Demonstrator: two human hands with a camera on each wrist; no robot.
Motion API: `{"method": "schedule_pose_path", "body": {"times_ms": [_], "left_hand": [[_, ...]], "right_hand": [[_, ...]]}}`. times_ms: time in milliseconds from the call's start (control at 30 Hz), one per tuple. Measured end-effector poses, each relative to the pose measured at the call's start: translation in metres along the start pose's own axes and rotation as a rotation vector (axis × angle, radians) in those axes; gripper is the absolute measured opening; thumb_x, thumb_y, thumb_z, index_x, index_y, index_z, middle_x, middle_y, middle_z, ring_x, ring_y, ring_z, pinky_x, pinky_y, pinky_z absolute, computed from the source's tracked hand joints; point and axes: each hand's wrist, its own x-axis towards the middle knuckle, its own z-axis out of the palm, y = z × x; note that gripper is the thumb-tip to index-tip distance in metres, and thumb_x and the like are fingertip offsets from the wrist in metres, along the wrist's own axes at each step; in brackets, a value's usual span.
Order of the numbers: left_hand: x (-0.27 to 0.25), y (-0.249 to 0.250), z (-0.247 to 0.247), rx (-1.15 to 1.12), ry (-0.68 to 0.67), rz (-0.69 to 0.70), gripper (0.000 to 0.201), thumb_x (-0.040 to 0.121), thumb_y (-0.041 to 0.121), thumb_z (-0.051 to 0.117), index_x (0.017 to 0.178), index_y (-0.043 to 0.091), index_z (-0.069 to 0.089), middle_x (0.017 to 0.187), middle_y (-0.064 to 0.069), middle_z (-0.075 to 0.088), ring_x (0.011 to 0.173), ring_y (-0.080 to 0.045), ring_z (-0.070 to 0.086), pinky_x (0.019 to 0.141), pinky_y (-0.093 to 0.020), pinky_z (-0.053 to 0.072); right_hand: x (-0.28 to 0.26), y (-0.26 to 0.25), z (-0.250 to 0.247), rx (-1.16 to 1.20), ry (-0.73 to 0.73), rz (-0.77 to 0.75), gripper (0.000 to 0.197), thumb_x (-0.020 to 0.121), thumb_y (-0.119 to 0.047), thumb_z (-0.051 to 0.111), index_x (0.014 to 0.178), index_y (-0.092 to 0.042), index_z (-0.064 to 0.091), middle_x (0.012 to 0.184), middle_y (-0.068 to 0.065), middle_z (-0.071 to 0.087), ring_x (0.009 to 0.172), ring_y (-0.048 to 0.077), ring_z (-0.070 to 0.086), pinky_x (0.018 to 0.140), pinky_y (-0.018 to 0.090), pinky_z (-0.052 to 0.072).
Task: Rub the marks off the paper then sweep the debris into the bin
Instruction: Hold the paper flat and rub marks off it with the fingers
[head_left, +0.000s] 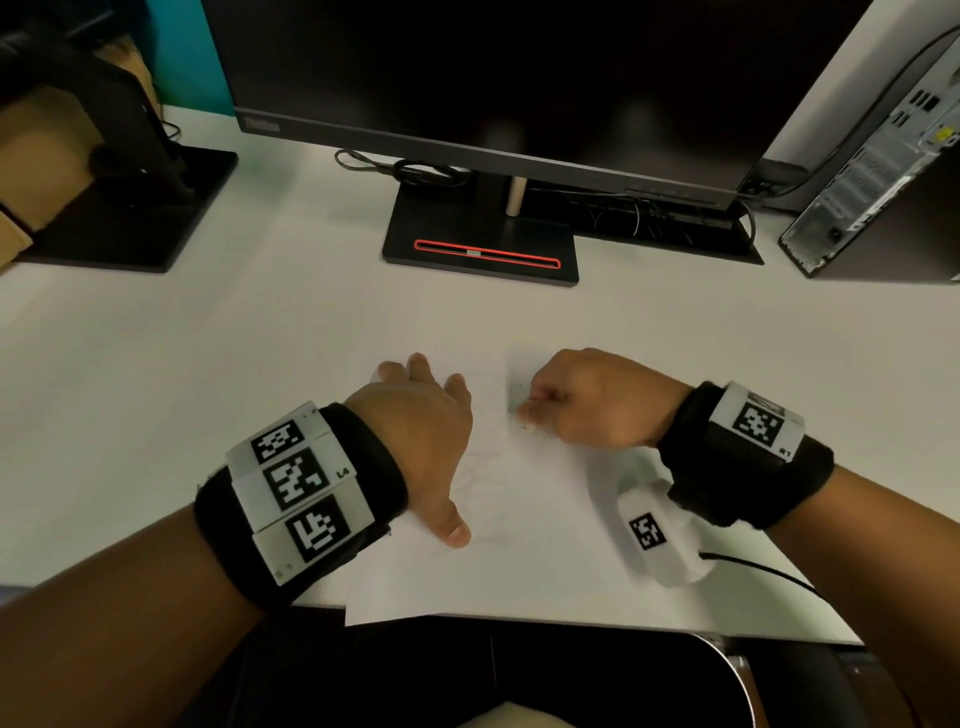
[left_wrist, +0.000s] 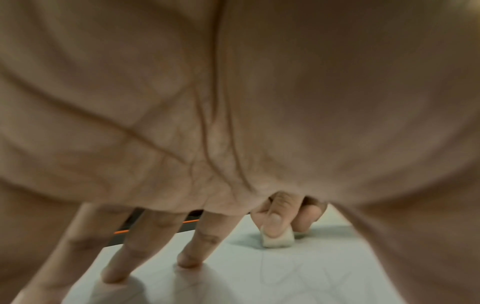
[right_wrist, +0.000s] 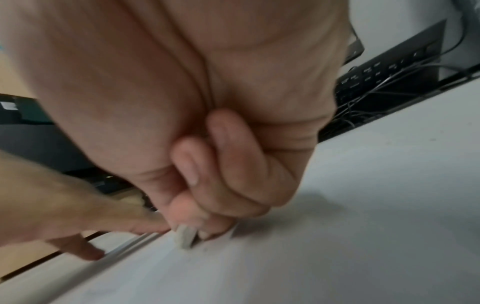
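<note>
We see a white desk (head_left: 218, 374) carrying a sheet of paper (head_left: 519, 561) at its near edge, one corner hanging over. Far centre stands a monitor base (head_left: 480, 249) — a second black stand (head_left: 140, 218) sits far left, a computer tower (head_left: 878, 182) far right.

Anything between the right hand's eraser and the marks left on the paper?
Nothing visible. The right hand pinches the eraser with its tip already on the paper. Faint marks lie bare on the sheet just toward the person. The left hand presses the paper flat beside them, its thumb near their edge.
</note>
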Motion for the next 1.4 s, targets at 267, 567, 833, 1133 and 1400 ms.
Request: {"method": "schedule_pose_path", "body": {"times_ms": [267, 567, 833, 1133, 1400], "left_hand": [[0.000, -0.001, 0.001, 0.005, 0.006, 0.003, 0.144, 0.065, 0.073, 0.077, 0.156, 0.008, -0.014, 0.160, -0.031, -0.011, 0.146, -0.051, 0.008, 0.107, -0.055, 0.043], [-0.002, -0.001, 0.001, 0.003, 0.001, 0.003, 0.143, 0.066, 0.073, 0.076, 0.156, 0.009, -0.015, 0.161, -0.029, -0.013, 0.147, -0.051, 0.005, 0.108, -0.054, 0.042], [-0.002, 0.000, 0.001, -0.003, -0.005, 0.006, 0.143, 0.066, 0.072, 0.076, 0.156, 0.008, -0.016, 0.160, -0.030, -0.014, 0.147, -0.051, 0.004, 0.109, -0.054, 0.040], [-0.004, 0.000, 0.001, -0.009, -0.009, 0.003, 0.143, 0.066, 0.071, 0.077, 0.156, 0.009, -0.015, 0.160, -0.030, -0.015, 0.147, -0.051, 0.004, 0.108, -0.055, 0.041], [-0.004, 0.000, 0.001, -0.018, -0.011, 0.003, 0.143, 0.066, 0.071, 0.077, 0.156, 0.010, -0.016, 0.160, -0.029, -0.016, 0.147, -0.050, 0.002, 0.109, -0.055, 0.040]], "right_hand": [[0.008, 0.001, -0.003, -0.007, 0.003, 0.008, 0.042, 0.101, -0.039, 0.053, 0.076, -0.007, 0.064, 0.075, 0.007, 0.066, 0.068, 0.017, 0.055, 0.064, 0.030, 0.044], [0.013, -0.002, -0.005, -0.013, 0.001, -0.007, 0.043, 0.101, -0.037, 0.052, 0.076, -0.005, 0.063, 0.071, 0.005, 0.064, 0.064, 0.015, 0.053, 0.063, 0.030, 0.043], [0.016, -0.001, -0.007, -0.006, -0.003, -0.005, 0.043, 0.101, -0.037, 0.053, 0.078, -0.002, 0.064, 0.077, 0.012, 0.067, 0.065, 0.017, 0.052, 0.067, 0.033, 0.046], [0.018, -0.001, -0.009, -0.033, -0.001, 0.005, 0.043, 0.102, -0.038, 0.052, 0.076, -0.005, 0.063, 0.075, 0.010, 0.066, 0.066, 0.018, 0.053, 0.064, 0.031, 0.043], [0.021, -0.001, -0.013, -0.044, -0.014, 0.013, 0.043, 0.101, -0.040, 0.051, 0.084, -0.005, 0.069, 0.083, 0.010, 0.070, 0.081, 0.027, 0.065, 0.074, 0.037, 0.050]]}}
